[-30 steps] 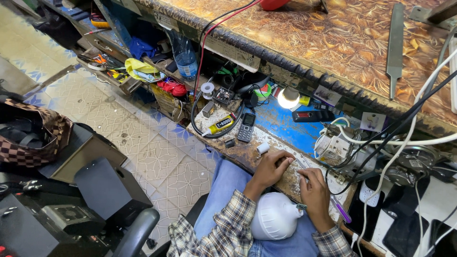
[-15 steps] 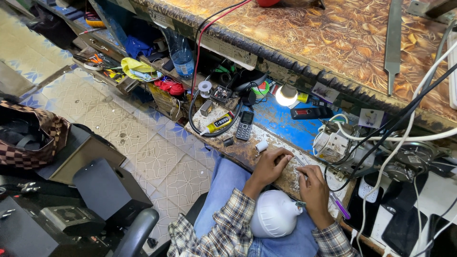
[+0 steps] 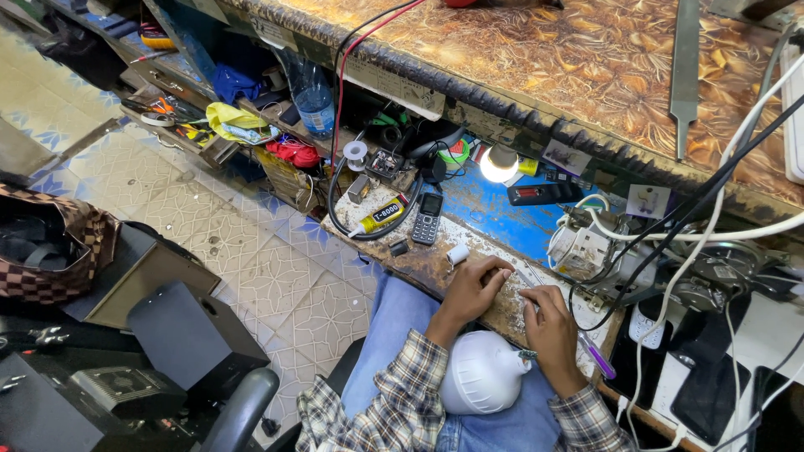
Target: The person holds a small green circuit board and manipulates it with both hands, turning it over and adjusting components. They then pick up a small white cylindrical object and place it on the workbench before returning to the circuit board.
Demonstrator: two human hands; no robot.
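Both my hands rest on the worn edge of a workbench point(image 3: 435, 264). My left hand point(image 3: 475, 289) has its fingers curled around something small that I cannot make out. My right hand point(image 3: 548, 322) pinches a thin metal tool, its tip pointing toward the left hand. A white LED bulb housing point(image 3: 481, 374) lies in my lap between my plaid sleeves. A purple pen-like tool point(image 3: 596, 358) lies just right of my right hand.
On the bench lie a small black keypad phone point(image 3: 428, 217), a yellow glue tube point(image 3: 381, 216), a lit lamp point(image 3: 500, 164), a black remote point(image 3: 543, 193), and white sockets with tangled cables point(image 3: 586, 243). Black speakers point(image 3: 188, 335) and a checkered bag point(image 3: 50, 243) stand on the tiled floor at left.
The view has shifted slightly. My hands stay at the bench edge, with only small finger movement.
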